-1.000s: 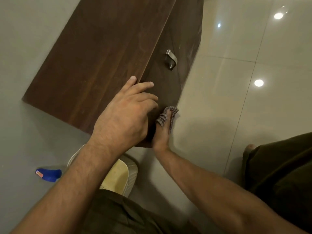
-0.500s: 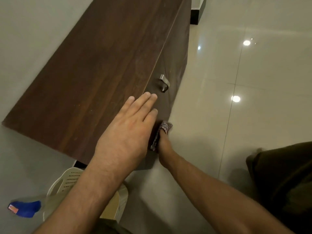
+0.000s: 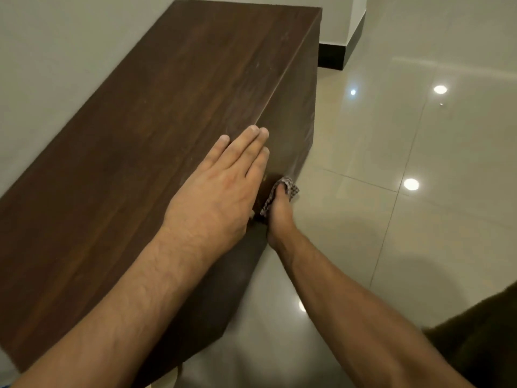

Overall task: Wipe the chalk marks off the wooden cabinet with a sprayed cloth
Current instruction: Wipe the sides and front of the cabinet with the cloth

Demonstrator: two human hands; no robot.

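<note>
A dark brown wooden cabinet (image 3: 156, 130) stands against the pale wall, its top filling the left half of the view. My left hand (image 3: 221, 191) lies flat on the top near the front edge, fingers straight and together, holding nothing. My right hand (image 3: 279, 217) is lower, against the cabinet's front face, closed on a small checked cloth (image 3: 291, 187) pressed to the wood. The front face (image 3: 296, 121) is seen at a steep angle; faint pale smudges show on it. My left hand hides the metal handle.
Glossy beige floor tiles (image 3: 405, 219) stretch to the right with bright ceiling-light reflections. A black skirting board (image 3: 333, 56) runs along the far wall behind the cabinet. My dark trouser leg (image 3: 481, 345) sits at the lower right corner.
The view has swung up and forward, so the whole cabinet top now shows and the basket and blue item have left view. My left hand flattened on the top. The cloth stayed on the front face.
</note>
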